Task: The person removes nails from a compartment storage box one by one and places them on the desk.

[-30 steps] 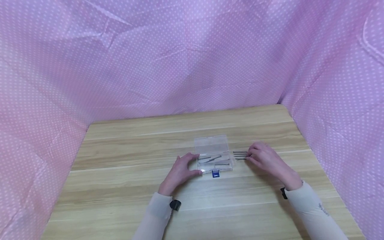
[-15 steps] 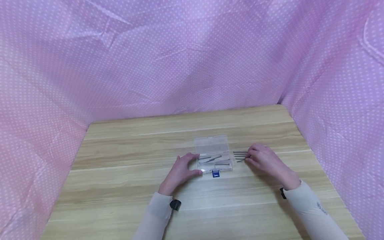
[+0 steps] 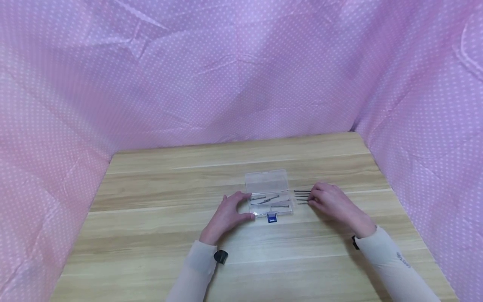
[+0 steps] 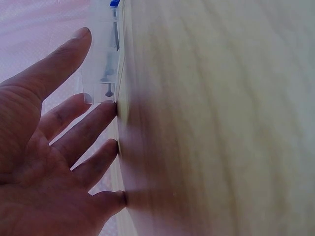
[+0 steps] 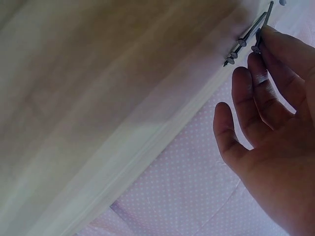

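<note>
A clear plastic box (image 3: 266, 182) lies with its lid folded back on the table; several nails (image 3: 280, 206) rest in its compartments. My left hand (image 3: 228, 214) holds the box at its left end, thumb by the front corner and forefinger farther back. In the left wrist view the other fingers touch the wood. To the right of the box, several loose nails (image 3: 302, 191) lie side by side. My right hand (image 3: 332, 204) pinches one nail (image 5: 268, 14) between thumb and forefinger, close beside that row. Its far end is partly hidden by the fingers in the head view.
A blue latch (image 3: 272, 217) sticks out at the front of the box. The wood-grain table (image 3: 170, 239) reaches back to a pink dotted cloth (image 3: 234, 75) that hangs behind and at both sides.
My right hand has shifted slightly left and nearer the front. The pinched nail has come away from the row and turned to lie about parallel with it. My left hand stays put.
</note>
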Demonstrator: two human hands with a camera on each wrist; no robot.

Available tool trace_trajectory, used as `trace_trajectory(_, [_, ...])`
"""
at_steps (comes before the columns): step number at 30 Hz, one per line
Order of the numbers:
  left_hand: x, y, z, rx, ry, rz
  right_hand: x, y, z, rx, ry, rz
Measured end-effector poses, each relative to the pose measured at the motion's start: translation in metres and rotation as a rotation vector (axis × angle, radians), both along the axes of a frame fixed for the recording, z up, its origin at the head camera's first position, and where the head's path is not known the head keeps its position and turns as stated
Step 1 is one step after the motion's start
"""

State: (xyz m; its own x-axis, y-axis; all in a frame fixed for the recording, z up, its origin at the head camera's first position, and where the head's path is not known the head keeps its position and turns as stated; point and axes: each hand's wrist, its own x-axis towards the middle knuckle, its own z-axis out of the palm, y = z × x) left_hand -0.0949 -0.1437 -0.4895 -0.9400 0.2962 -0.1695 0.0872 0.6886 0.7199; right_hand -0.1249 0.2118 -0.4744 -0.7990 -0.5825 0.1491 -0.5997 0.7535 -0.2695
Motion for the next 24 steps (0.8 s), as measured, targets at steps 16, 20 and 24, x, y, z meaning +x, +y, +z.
trace_trajectory(16, [-0.0011,0.0012,0.0015,0.0,-0.023,0.01,-0.0021,0.0016,-0.0023,-0.004,-0.005,0.008])
trace_trajectory(20, [-0.0009,0.0011,0.001,-0.003,-0.029,0.012,-0.0023,0.0018,-0.0025,-0.009,-0.021,0.001])
trace_trajectory(24, [-0.0005,0.0009,0.0008,-0.004,-0.024,0.013,-0.0021,0.0021,-0.0031,-0.008,-0.022,-0.005])
